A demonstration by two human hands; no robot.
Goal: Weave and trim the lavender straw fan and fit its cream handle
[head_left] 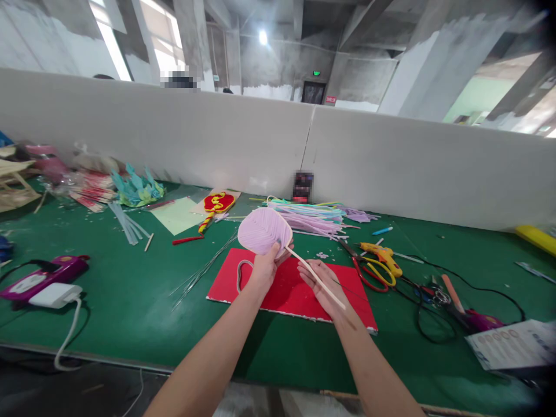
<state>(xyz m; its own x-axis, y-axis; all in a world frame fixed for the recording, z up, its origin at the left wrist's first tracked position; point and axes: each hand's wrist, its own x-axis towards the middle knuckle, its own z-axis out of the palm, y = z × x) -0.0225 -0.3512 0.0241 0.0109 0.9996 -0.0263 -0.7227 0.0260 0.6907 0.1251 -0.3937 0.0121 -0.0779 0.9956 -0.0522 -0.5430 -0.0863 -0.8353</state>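
Observation:
A round lilac fan [262,230], apparently built from rows of pipe cleaners with a cream edge, is held up above the table. My left hand [270,266] pinches its lower rim, thumb on the near face. From the rim, the fan's thin cream stem [321,280] slants down to the right. Behind that stem lies my right hand [320,284], palm up with fingers stretched out; the stem crosses over the palm and wrist. Below both hands is a red board [286,298], with a loop of pale cord [240,275] near its left part.
Lilac and mint pipe cleaners [304,219] lie behind the fan. Scissors [369,272] and a yellow glue gun [384,256] with a black cable are to the right. A red-yellow fan [217,204], wires [202,272] and a purple power strip [47,278] are to the left.

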